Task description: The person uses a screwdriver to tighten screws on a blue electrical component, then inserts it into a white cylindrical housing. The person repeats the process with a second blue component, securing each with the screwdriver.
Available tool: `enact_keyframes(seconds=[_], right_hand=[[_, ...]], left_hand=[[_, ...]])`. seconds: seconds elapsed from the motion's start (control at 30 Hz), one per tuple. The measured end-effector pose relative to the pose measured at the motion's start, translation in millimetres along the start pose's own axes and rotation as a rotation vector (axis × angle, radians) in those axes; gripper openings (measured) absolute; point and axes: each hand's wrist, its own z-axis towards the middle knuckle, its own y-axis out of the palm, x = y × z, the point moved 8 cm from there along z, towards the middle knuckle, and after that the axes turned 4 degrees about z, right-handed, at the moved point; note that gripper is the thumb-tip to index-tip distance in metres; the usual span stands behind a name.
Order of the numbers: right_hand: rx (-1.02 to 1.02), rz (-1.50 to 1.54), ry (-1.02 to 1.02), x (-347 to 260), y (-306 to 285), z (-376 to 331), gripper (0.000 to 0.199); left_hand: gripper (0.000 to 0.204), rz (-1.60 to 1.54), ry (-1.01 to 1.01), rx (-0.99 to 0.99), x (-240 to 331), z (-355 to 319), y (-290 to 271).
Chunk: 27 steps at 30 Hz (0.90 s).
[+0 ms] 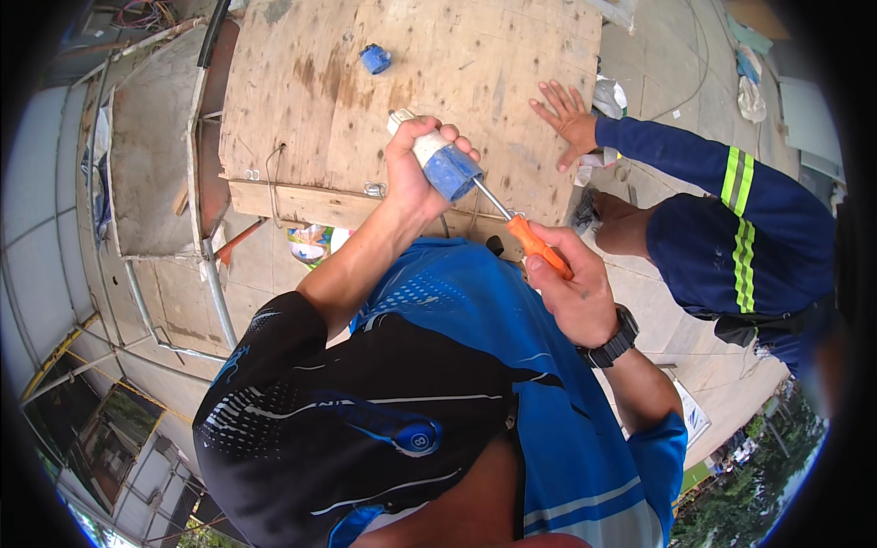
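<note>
My left hand (pixel 416 173) is wrapped round a white and blue industrial power plug (pixel 451 171), held tilted above the plywood with its blue open end toward me. In my right hand (pixel 580 292) is a screwdriver (pixel 532 239), gripped by its orange handle. The screwdriver's metal shaft points up and left, and its tip goes into or against the plug's blue end; the tip itself is hidden. Farther off on the plywood lies a small blue plug part (pixel 375 59), apart from both hands.
A plywood work top (pixel 311 119) spreads before me. At the right, a co-worker's hand (pixel 568 123) rests flat on its edge, the arm in a dark sleeve (pixel 676 155) with reflective bands. A metal frame (pixel 196 137) stands at the left. A colourful bag (pixel 311 245) sits below the near edge.
</note>
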Motion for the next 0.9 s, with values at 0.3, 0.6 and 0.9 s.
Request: enact_keyframes(seconds=[0.3, 0.6, 0.9], right_hand=[[0.014, 0.5, 0.363, 14, 15, -12, 0.039], [-0.022, 0.776, 0.457, 21, 27, -20, 0.038], [-0.051, 0.468, 0.359, 36, 10, -6, 0.039]], left_hand=[[0.011, -0.066, 0.02, -0.166, 2, 0, 7], [0.012, -0.095, 0.069, -0.251, 6, -7, 10], [0.02, -0.013, 0.0, -0.036, -8, 17, -22]])
